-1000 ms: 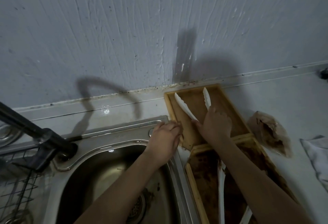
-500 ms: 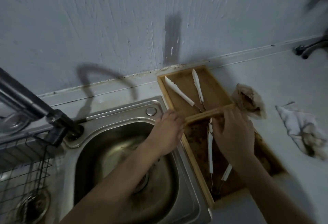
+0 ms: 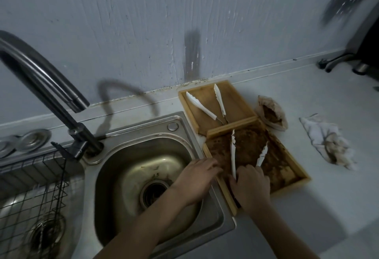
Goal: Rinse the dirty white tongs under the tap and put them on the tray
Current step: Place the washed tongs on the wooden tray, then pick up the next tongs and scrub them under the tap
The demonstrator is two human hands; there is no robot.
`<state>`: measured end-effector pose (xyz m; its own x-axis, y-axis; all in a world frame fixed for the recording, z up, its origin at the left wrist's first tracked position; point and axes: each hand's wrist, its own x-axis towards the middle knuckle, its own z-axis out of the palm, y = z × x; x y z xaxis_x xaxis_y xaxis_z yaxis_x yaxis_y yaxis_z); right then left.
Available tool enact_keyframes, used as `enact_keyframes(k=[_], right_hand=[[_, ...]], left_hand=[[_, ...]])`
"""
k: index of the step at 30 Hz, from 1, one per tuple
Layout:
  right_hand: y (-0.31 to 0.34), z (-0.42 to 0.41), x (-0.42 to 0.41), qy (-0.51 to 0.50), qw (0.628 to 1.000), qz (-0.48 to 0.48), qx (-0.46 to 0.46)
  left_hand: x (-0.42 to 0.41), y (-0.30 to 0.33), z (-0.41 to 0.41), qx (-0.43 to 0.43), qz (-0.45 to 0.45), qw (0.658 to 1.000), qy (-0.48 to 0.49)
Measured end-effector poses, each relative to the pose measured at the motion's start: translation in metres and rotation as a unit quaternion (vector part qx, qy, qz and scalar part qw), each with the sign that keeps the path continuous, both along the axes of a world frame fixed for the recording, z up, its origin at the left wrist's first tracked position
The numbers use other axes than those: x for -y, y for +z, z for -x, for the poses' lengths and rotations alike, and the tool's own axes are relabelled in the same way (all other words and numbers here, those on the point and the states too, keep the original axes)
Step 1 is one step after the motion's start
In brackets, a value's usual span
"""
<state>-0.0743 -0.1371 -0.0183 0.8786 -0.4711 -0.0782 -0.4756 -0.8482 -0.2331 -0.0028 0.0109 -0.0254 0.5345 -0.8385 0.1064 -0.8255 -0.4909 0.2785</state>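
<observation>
Right hand (image 3: 249, 187) grips dirty tongs (image 3: 232, 154) in the soiled tray (image 3: 287, 168) (pale counter (image 3: 307, 98)); left hand (image 3: 196, 178) rests open.

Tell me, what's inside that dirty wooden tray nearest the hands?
The dirty tray holds brown grime and white tongs, arms spread. The right hand covers their hinged end; the left hand hides the tray's near-left edge.

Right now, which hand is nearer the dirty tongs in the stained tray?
Right. The right hand is at the hinge end of the dirty tongs, apparently gripping them. The left hand rests at the stained tray's sink-side edge, beside them.
</observation>
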Motion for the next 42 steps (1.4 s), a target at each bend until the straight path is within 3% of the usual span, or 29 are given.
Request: enact_keyframes(k=[8, 11, 17, 20, 25, 28, 33, 35, 38, 42], right_hand=[[0.027, 0.010, 0.003, -0.048, 0.995, -0.051, 0.067], [0.050, 0.011, 0.012, -0.077, 0.980, -0.155, 0.100], [0.097, 0.002, 0.021, -0.016, 0.950, -0.240, 0.199], [0.118, -0.009, 0.014, -0.011, 0.903, -0.383, 0.196], [0.124, -0.034, 0.007, 0.008, 0.737, -0.664, 0.129], [0.117, -0.051, -0.007, 0.003, 0.674, -0.733, 0.095], [0.096, -0.072, -0.042, 0.006, 0.626, -0.779, 0.015], [0.083, -0.076, -0.054, -0.014, 0.627, -0.778, -0.020], [0.062, -0.080, -0.073, -0.036, 0.668, -0.741, -0.061], [0.041, -0.081, -0.086, -0.033, 0.699, -0.706, -0.111]], left_hand=[[-0.008, -0.006, -0.004, -0.047, -0.032, 0.998, -0.021], [-0.008, -0.005, -0.007, -0.079, -0.063, 0.995, -0.022], [-0.012, 0.001, -0.008, -0.145, -0.066, 0.987, 0.008], [-0.020, 0.006, -0.006, -0.137, -0.067, 0.988, -0.003], [-0.045, 0.015, -0.005, -0.150, -0.019, 0.988, 0.024], [-0.064, 0.032, -0.011, -0.188, 0.021, 0.979, 0.077], [-0.103, 0.042, -0.018, -0.255, 0.086, 0.943, 0.199], [-0.118, 0.035, -0.017, -0.236, 0.123, 0.928, 0.259], [-0.143, 0.026, -0.019, -0.171, 0.240, 0.879, 0.374], [-0.180, 0.026, -0.028, 0.049, 0.382, 0.788, 0.480]])
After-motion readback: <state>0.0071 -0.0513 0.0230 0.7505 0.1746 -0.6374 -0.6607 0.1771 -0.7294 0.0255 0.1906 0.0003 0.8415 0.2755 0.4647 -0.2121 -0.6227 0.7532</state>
